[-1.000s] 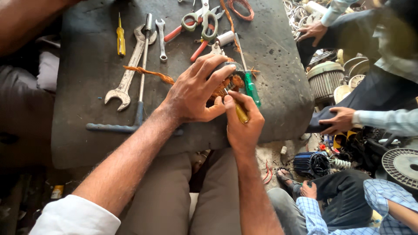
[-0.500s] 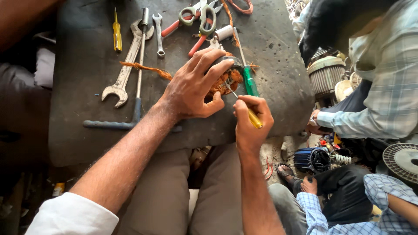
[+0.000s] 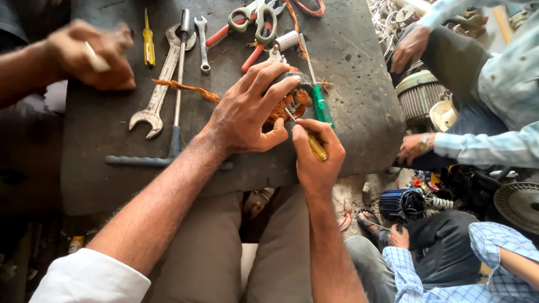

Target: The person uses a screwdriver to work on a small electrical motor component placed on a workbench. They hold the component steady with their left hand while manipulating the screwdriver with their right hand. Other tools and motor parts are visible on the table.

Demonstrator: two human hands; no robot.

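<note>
— What is held by the left hand point(image 3: 247, 115)?

— A small motor part with copper winding point(image 3: 289, 106) is covered and pressed down by it on the dark bench point(image 3: 359, 112), near the middle of the slab; the fingers are spread and curled over the orange coil, so only part of it is seen.

— And the right hand point(image 3: 317, 154)?

— It is closed around a small screwdriver with a yellow handle point(image 3: 315, 147), whose thin shaft is pointed up and left into the winding, just under the left thumb.

— What is laid beside the winding?

— A green-handled screwdriver point(image 3: 321, 106) is lying just to its right, touching or nearly touching it; which cannot be told. A frayed strand of copper wire point(image 3: 185, 88) is trailed out to the left.

— And farther off?

— A large open-ended spanner point(image 3: 157, 95) and a long T-handled socket driver point(image 3: 177, 95) are laid side by side on the left part of the bench, with a smaller spanner point(image 3: 202, 42) and a yellow screwdriver point(image 3: 148, 42) above them. Red-handled pliers point(image 3: 247, 31) are seen at the top edge.

— Are other people seen?

— Another person's blurred hand point(image 3: 95, 56) is held over the left corner, closed on something pale. Sleeved arms in light blue are seen at the right, beside a finned motor housing point(image 3: 418, 98).
</note>
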